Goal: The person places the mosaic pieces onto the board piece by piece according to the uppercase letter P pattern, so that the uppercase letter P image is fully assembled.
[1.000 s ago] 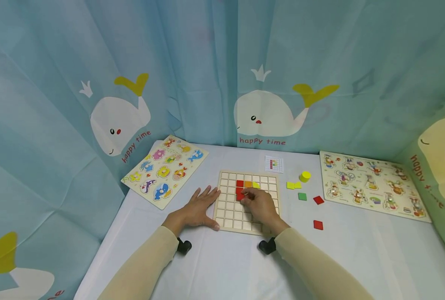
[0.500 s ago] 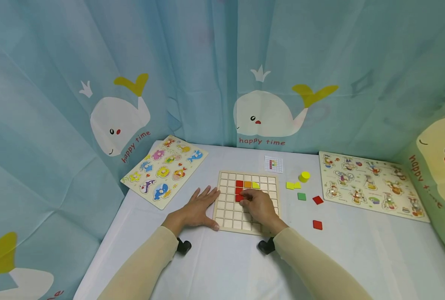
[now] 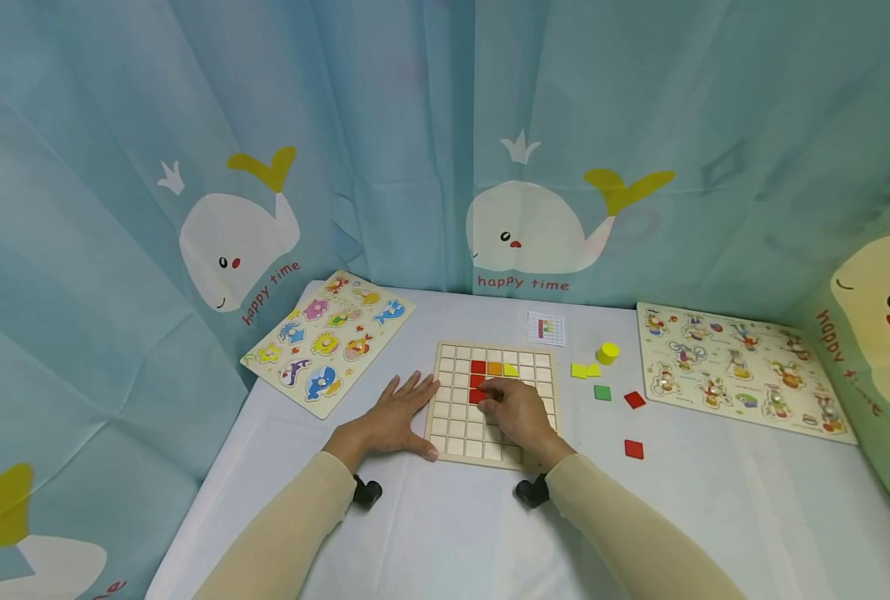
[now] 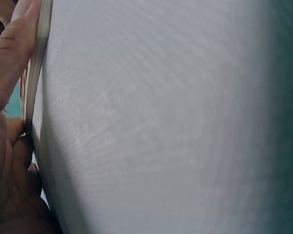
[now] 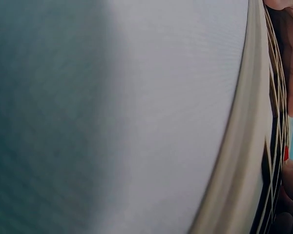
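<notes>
A wooden grid board [image 3: 456, 429] lies flat in the middle of the table. My left hand [image 3: 392, 417] is spread beside it, fingertips and thumb at its left edge; the left wrist view shows the thumb [image 4: 14, 51] against the rim. Over the board, my right hand [image 3: 522, 414] pinches the right edge of a red square tile [image 3: 477, 397] with thumb and forefinger; the tile sits in its cell. Above it in the same column are two more red tiles, one at the top [image 3: 478, 367]. An orange tile [image 3: 495, 368] and a yellow rounded piece [image 3: 511, 370] continue that top row.
Right of the board lie yellow tiles [image 3: 586, 371], a yellow round stack [image 3: 607, 353], a green tile [image 3: 602, 392] and red tiles [image 3: 634, 450]. A printed grid card [image 3: 546, 328] lies behind. Picture puzzle boards stand left [image 3: 328, 343] and right [image 3: 745, 367]; curtains border the table.
The red tile at my right fingertips has gone from slightly tilted to flat in its cell. My right hand has shifted only slightly; the left hand stays in place.
</notes>
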The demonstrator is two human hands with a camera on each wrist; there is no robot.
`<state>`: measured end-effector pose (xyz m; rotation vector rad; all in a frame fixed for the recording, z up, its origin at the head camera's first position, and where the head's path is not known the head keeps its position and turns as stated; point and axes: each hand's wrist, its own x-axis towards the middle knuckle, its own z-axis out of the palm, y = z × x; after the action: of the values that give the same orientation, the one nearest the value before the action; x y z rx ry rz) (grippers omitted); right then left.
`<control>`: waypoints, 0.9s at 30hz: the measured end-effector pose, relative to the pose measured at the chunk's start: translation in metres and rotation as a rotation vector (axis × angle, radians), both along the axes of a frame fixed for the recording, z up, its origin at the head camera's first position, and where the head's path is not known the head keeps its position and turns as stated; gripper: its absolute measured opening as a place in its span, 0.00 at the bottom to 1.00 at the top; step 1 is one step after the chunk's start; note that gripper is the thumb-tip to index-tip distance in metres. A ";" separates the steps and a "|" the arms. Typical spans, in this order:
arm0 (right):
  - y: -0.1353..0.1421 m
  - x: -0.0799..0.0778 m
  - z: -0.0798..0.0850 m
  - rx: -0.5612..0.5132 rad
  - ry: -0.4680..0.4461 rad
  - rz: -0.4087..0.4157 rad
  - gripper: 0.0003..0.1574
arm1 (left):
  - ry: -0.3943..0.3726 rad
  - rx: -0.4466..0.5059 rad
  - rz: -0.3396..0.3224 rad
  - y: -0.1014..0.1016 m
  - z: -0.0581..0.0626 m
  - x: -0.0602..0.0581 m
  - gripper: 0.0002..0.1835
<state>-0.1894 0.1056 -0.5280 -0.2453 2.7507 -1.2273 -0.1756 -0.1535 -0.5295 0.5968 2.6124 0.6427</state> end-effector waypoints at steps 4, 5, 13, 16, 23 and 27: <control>0.000 0.000 0.000 -0.003 -0.002 0.005 0.19 | -0.003 -0.002 0.001 0.000 0.000 0.000 0.69; 0.000 -0.001 0.000 -0.004 -0.002 0.005 0.19 | -0.004 -0.003 0.001 0.000 0.001 0.000 0.69; -0.001 0.000 0.001 -0.012 -0.003 -0.008 0.19 | -0.009 -0.002 0.004 0.000 0.000 -0.001 0.69; -0.002 0.001 0.002 -0.020 -0.001 -0.021 0.19 | -0.008 -0.006 0.007 0.000 -0.001 -0.001 0.70; -0.001 0.001 0.004 -0.050 -0.008 -0.036 0.18 | -0.002 -0.007 0.008 0.000 -0.003 -0.002 0.70; 0.002 0.002 0.006 -0.082 -0.009 -0.032 0.17 | 0.004 -0.008 0.002 0.000 -0.003 -0.001 0.70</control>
<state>-0.1879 0.1079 -0.5224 -0.2040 2.7101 -1.3481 -0.1770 -0.1536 -0.5327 0.5936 2.6189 0.6320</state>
